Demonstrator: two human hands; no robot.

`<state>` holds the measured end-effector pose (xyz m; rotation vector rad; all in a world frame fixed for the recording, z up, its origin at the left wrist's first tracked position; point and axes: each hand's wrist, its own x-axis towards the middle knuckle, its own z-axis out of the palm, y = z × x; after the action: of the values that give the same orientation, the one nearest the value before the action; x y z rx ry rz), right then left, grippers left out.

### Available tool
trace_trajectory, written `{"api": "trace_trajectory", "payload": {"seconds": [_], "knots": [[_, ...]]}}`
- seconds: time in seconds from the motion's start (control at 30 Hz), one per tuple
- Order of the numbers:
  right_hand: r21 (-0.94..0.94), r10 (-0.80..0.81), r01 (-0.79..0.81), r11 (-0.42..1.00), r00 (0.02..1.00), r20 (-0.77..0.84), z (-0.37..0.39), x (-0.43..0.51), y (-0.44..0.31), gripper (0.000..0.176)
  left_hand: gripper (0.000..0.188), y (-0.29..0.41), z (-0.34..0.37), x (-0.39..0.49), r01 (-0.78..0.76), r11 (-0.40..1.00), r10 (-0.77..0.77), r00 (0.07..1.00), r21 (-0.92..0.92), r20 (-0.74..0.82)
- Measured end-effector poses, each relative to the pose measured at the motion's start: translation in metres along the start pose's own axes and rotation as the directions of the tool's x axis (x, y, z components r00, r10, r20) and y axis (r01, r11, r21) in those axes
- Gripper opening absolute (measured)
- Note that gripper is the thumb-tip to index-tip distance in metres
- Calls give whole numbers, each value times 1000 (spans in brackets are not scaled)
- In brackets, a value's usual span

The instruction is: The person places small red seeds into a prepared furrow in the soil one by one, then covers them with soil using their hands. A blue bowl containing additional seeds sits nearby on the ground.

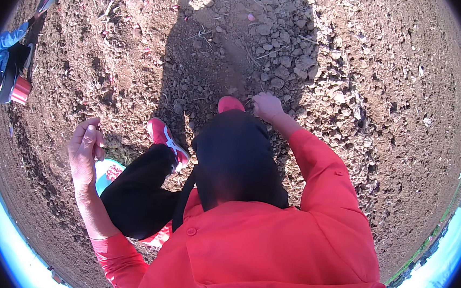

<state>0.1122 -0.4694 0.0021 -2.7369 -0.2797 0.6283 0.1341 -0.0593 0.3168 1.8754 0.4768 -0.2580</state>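
Observation:
My left hand (85, 151) is raised on the left, its fingers curled with the thumb across them. Whether anything small sits between those fingers cannot be made out. Just below and beside it, a light-blue basin (101, 179) is partly covered by my leg; small pink-red pieces (113, 172), perhaps seeds or bulbs, lie in it. Close over the clods beside my red shoe (230, 103), my right hand (266, 106) has its fingers drawn together. Its fingertips point at the loose soil (236, 69), and their contents are hidden.
Another person in a blue sleeve (9, 41) is at the far left beside a red bucket (21, 90). Pink-red bits (146, 50) lie scattered over the tilled soil. My other red shoe (164, 136) rests between the basin and my knee. My shadow covers the clods ahead.

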Motion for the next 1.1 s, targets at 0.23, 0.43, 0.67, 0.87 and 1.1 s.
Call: {"api": "trace_trajectory", "payload": {"seconds": [0.23,0.43,0.67,0.87,1.1], "knots": [[251,197,-215,944,976,98,27,-75,16,23,32,-17,-14,-13,-16,999,18,999,50,-36],[270,177,-157,950,983,-51,29,-63,5,27,34,-41,-36,-26,13,1000,-14,998,-24,-68],[25,-154,164,986,961,-229,20,34,-32,20,33,-46,-43,-18,31,998,-37,990,-48,-136],[-233,-337,286,930,915,-221,45,100,-65,16,28,-43,-40,-8,89,996,-93,986,-30,-140],[-322,-327,286,903,942,-79,57,71,-54,12,26,-36,-32,-1,125,992,-124,978,-8,-168]]}}
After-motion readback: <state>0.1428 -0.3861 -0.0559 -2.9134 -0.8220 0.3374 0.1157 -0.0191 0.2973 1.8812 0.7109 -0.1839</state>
